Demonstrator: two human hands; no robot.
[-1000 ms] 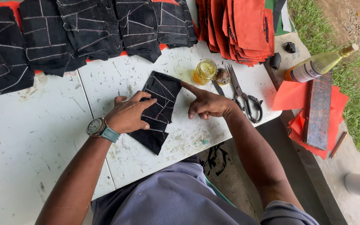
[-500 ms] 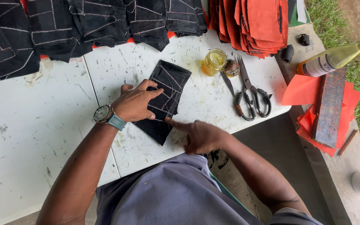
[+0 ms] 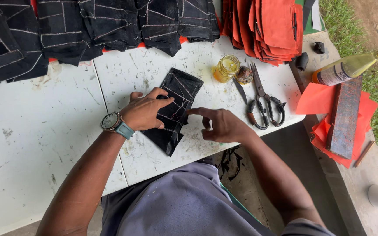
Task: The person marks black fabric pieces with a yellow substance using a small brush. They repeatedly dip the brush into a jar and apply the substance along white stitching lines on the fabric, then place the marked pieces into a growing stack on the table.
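Note:
A black cloth piece (image 3: pixel 176 97) marked with pale chalk lines lies on the white table (image 3: pixel 44 144). My left hand (image 3: pixel 145 111), with a wristwatch, presses flat on the piece's left part. My right hand (image 3: pixel 222 124) hovers at its right edge, fingers curled, index fingertip touching the cloth near its lower right side. Neither hand holds anything lifted.
Scissors (image 3: pixel 265 102), a small glass jar of yellow liquid (image 3: pixel 226 67) and its round lid (image 3: pixel 243 75) lie right of the cloth. Black chalk-marked pieces (image 3: pixel 88 26) and stacked orange cloth (image 3: pixel 272 26) line the far edge. A bottle (image 3: pixel 351 65) and a dark block (image 3: pixel 344 116) rest on orange sheets at right.
My right hand has drawn back from the cloth's upper right edge to its lower right edge. My left hand stays pressed on the cloth.

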